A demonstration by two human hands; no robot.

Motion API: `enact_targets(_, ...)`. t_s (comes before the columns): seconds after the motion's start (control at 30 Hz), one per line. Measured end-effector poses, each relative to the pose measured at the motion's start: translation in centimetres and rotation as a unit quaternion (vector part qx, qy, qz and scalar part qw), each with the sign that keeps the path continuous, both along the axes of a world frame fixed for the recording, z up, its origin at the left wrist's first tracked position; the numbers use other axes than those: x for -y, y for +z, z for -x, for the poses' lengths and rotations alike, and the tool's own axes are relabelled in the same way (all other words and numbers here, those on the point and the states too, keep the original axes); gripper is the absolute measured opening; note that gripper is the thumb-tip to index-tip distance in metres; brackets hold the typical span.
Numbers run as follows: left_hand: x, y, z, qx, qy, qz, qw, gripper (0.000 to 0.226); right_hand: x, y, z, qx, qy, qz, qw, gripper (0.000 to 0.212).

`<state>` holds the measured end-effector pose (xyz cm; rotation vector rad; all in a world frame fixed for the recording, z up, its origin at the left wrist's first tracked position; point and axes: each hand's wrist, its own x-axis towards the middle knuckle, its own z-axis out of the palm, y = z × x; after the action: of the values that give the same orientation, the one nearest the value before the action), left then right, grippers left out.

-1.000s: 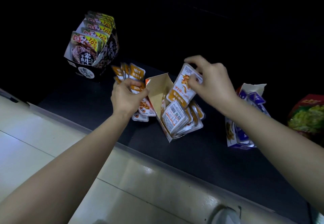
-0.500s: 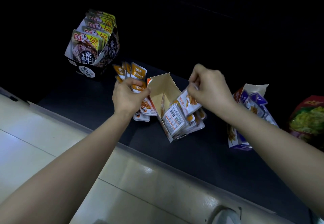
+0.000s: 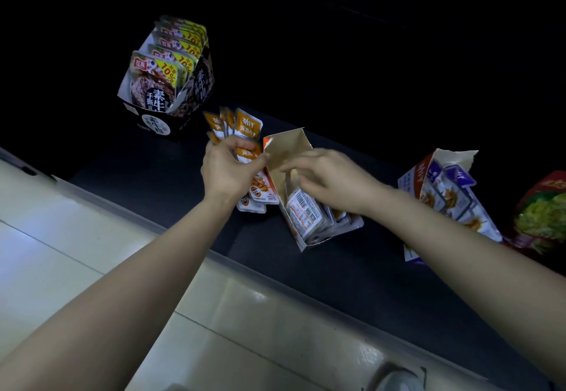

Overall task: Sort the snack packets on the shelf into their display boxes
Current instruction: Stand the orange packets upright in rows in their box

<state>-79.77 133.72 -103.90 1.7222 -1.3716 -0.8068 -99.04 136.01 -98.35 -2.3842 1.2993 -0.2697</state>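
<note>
My left hand (image 3: 228,170) grips a fanned bunch of orange-and-white snack packets (image 3: 248,128) above the dark shelf (image 3: 352,271), just left of an open brown cardboard display box (image 3: 286,148). Several packets (image 3: 306,214) stand packed in the box's near end, barcode sides showing. My right hand (image 3: 332,180) reaches over the box with fingers stretched leftward toward the left hand, and holds nothing that I can see.
A black display box of yellow-labelled packets (image 3: 167,84) stands at the back left. A torn white box with purple packets (image 3: 447,194) leans at the right, beside a red-and-green bag (image 3: 542,219). A pale tiled floor (image 3: 76,268) lies below the shelf's front edge.
My right hand lowered one orange packet into the box, let it go, and moved left toward the bunch. The left hand stayed in place.
</note>
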Motion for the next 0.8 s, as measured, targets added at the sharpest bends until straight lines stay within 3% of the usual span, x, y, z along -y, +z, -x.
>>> enact_targets(0.17, 0.0, -0.1, -0.1, -0.004, 0.001, 0.0, 1.0, 0.029, 0.1, -1.0, -2.0, -0.133, -0.07, -0.193, 0.97, 0.041)
enact_targets(0.33, 0.0, -0.1, -0.1, -0.004, 0.002, -0.002, 1.0, 0.028, 2.0, -1.9, -2.2, -0.071, -0.123, -0.248, 0.958, 0.035)
enact_targets(0.43, 0.0, 0.0, 0.0, -0.003, -0.001, -0.001, 1.0, 0.027, 1.9, -2.1, -1.8, -0.006, -0.186, -0.163, 0.969, 0.028)
enact_targets(0.53, 0.0, 0.0, -0.1, -0.002, 0.001, -0.001, 1.0, 0.026, 0.8, -1.8, -1.3, 0.077, -0.246, -0.033, 0.966, 0.007)
enact_targets(0.63, 0.0, 0.0, -0.1, -0.002, 0.001, 0.002, 1.0, 0.026, -0.1, -1.2, -0.2, 0.151, -0.266, 0.008, 0.952, 0.033)
enact_targets(0.73, 0.0, 0.0, -0.1, 0.001, 0.0, 0.004, 1.0, 0.025, -1.1, -0.9, 0.8, 0.184, -0.227, -0.02, 0.956, 0.085)
enact_targets(0.8, 0.0, -0.1, -0.1, 0.001, 0.0, 0.004, 1.0, 0.026, -1.5, -0.8, 1.4, 0.178, -0.216, -0.032, 0.96, 0.089)
